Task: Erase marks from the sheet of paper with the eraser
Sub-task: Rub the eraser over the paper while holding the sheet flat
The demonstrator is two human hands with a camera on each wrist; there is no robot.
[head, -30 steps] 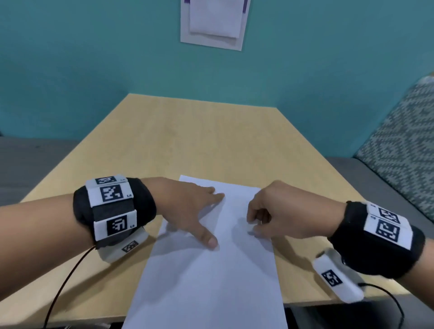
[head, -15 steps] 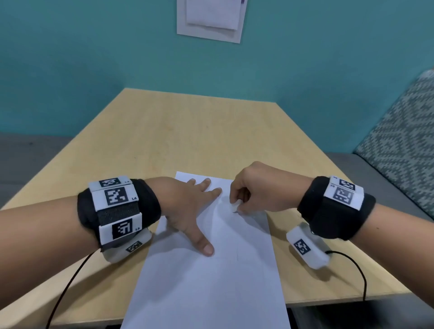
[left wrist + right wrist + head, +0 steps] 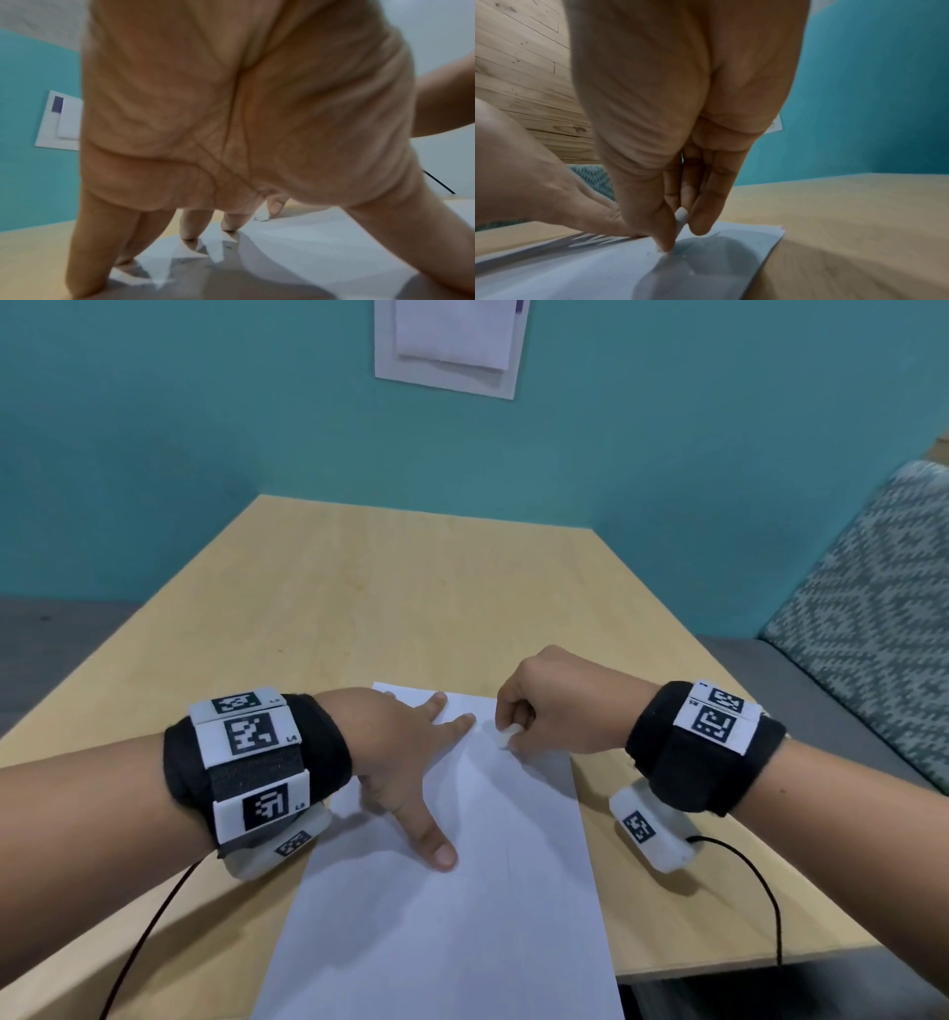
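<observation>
A white sheet of paper point(image 3: 462, 891) lies lengthwise on the wooden table point(image 3: 411, 588), running off its near edge. My left hand point(image 3: 411, 762) lies flat on the sheet's far left part, fingers spread and thumb stretched toward me, pressing it down. My right hand point(image 3: 544, 706) pinches a small white eraser point(image 3: 503, 737) between thumb and fingers, its tip on the paper near the far right corner. The right wrist view shows the eraser point(image 3: 681, 216) between the fingertips just above the sheet point(image 3: 603, 270). In the left wrist view the eraser point(image 3: 262, 214) appears beyond my spread fingers. Marks on the paper are too faint to make out.
A teal wall stands behind the table with a white paper holder point(image 3: 452, 346) on it. A patterned cushion seat point(image 3: 873, 618) is at the right. Black cables point(image 3: 760, 891) trail from both wrist cameras across the table's near edge.
My right hand has moved up and to the left along the sheet with the eraser, from mid-sheet toward the far right corner. The left hand has stayed flat in place.
</observation>
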